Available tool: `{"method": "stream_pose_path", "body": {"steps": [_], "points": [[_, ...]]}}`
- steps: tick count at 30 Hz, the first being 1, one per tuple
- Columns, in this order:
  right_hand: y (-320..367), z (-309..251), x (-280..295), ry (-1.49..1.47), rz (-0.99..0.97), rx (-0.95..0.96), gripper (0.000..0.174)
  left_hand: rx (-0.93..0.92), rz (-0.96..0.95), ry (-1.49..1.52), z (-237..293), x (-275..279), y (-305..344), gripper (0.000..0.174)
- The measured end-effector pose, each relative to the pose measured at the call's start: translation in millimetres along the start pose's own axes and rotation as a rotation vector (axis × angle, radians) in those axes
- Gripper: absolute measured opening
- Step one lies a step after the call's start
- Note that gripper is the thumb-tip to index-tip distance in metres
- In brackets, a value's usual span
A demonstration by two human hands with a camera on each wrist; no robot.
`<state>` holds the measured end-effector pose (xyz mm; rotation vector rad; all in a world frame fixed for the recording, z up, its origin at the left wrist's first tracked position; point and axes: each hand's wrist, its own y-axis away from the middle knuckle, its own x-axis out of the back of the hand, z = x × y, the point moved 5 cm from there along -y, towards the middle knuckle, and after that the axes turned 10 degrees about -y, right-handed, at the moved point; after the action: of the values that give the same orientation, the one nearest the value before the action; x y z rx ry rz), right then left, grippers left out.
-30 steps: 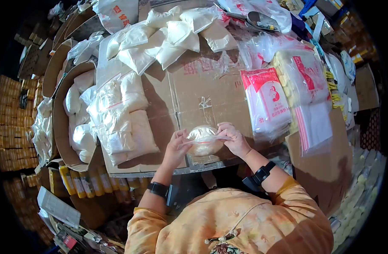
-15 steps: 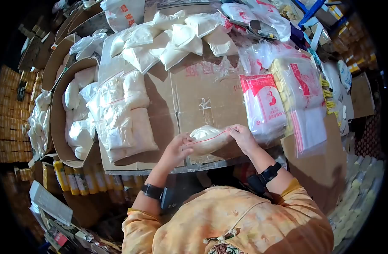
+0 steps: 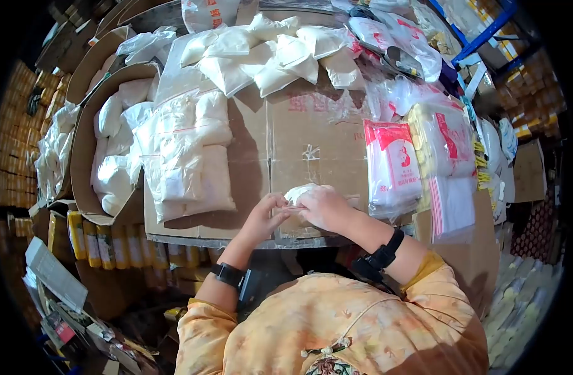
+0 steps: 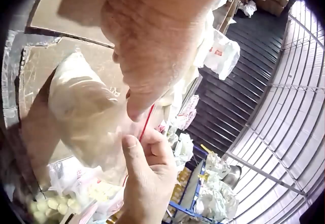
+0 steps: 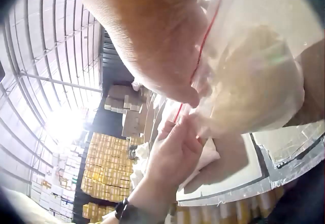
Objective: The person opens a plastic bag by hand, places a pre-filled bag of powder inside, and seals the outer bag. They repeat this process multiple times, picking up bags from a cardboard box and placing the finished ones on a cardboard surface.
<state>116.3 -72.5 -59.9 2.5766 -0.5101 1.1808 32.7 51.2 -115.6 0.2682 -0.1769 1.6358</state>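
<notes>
A clear zip bag of pale powder with a red seal line lies at the table's near edge. My left hand pinches the bag's left end at the seal. Close beside it my right hand pinches the same seal between thumb and fingers, covering much of the bag in the head view. In the right wrist view the powder bag bulges below the red line, with the left hand gripping one end of it. The left wrist view shows the right hand with its thumb against the seal.
Filled powder bags are stacked at the left, and more small bags lie along the back. Red-and-white packs of empty bags lie at the right. An open carton of white bags stands left of the cardboard-covered tabletop.
My right hand has moved left along the seal, from the bag's right end to close beside my left hand. The left hand still holds its end. The head view has shifted slightly.
</notes>
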Motion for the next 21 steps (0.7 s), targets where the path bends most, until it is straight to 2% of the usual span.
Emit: {"method": "stream_pose_path", "body": {"steps": [1,5,10,14,16,21], "points": [[-4,-8,9,-0.079,0.045,-0.024,0.011,0.0,0.012,0.015,-2,1,0,0.019],[-8,-14,13,-0.129,0.043,-0.039,0.012,-0.017,0.021,0.06,-2,3,1,0.015],[-12,-8,8,-0.114,0.013,-0.062,0.018,-0.098,0.092,-0.105,4,6,-2,0.016],[-16,1,1,-0.146,-0.08,-0.178,0.019,-0.147,0.115,-0.185,9,9,-6,0.013],[-17,5,-2,-0.181,-0.101,-0.226,0.019,-0.104,0.103,-0.2,10,10,-7,0.012],[-20,-13,6,-0.136,-0.034,-0.127,0.015,-0.059,0.09,-0.23,7,11,-11,0.011]]}}
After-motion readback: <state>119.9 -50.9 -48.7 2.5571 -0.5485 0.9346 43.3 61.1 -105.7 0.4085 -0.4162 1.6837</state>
